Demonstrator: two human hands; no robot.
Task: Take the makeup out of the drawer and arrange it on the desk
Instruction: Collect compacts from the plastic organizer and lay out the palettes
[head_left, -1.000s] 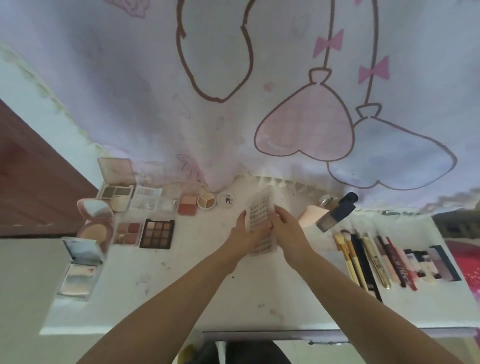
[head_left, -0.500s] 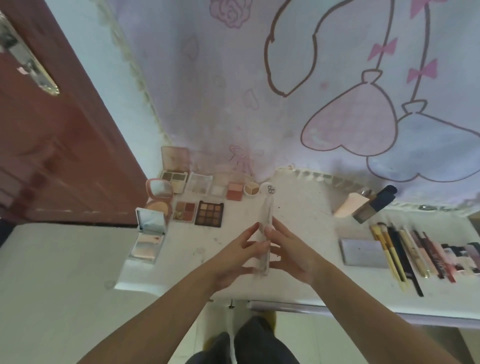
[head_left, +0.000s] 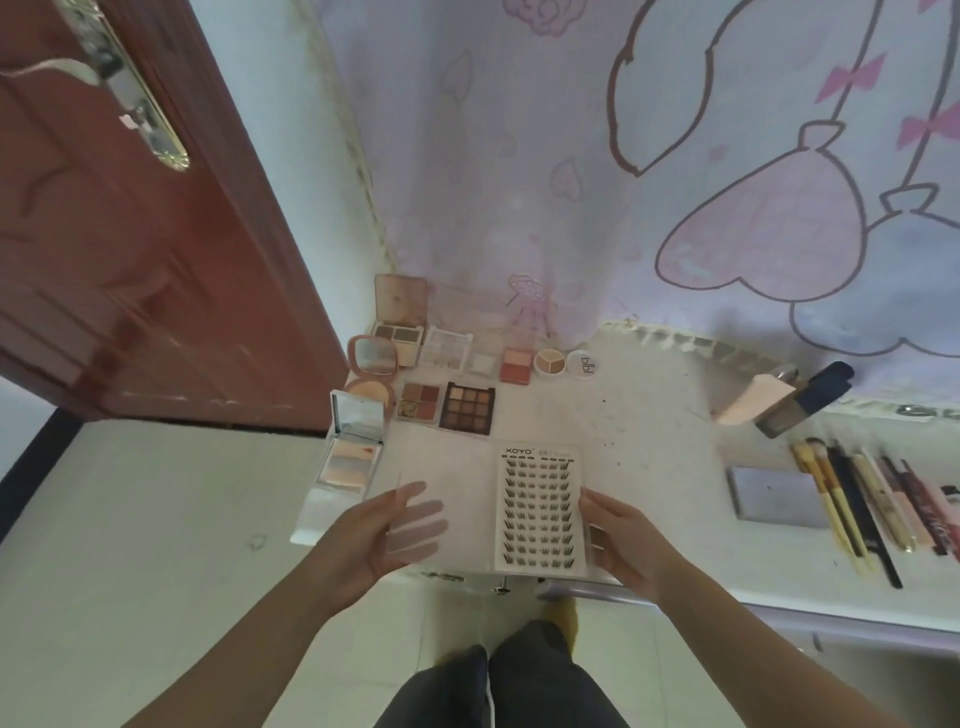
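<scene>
A clear false-eyelash case (head_left: 540, 509) lies opened like a book over the front edge of the white desk (head_left: 649, 415). Its right half shows rows of lashes; its see-through lid (head_left: 447, 483) is folded out to the left. My left hand (head_left: 374, 540) holds the lid from below, and the fingers show through the plastic. At the case's right edge, my right hand (head_left: 623, 540) grips the lash tray. Several open palettes and compacts sit at the desk's back left, among them a nine-pan brown palette (head_left: 466, 408) and a white mirrored compact (head_left: 353, 441).
A foundation bottle (head_left: 800, 400) and a pink tube (head_left: 748, 402) lie at the back right. A grey flat case (head_left: 774, 496) and a row of brushes and pencils (head_left: 852, 509) fill the right side. A red-brown door (head_left: 130, 260) stands left; a printed cloth (head_left: 571, 182) hangs behind.
The lash case was held shut and on edge between both hands; now it lies open and flat, lid swung left. My view has shifted left and closer.
</scene>
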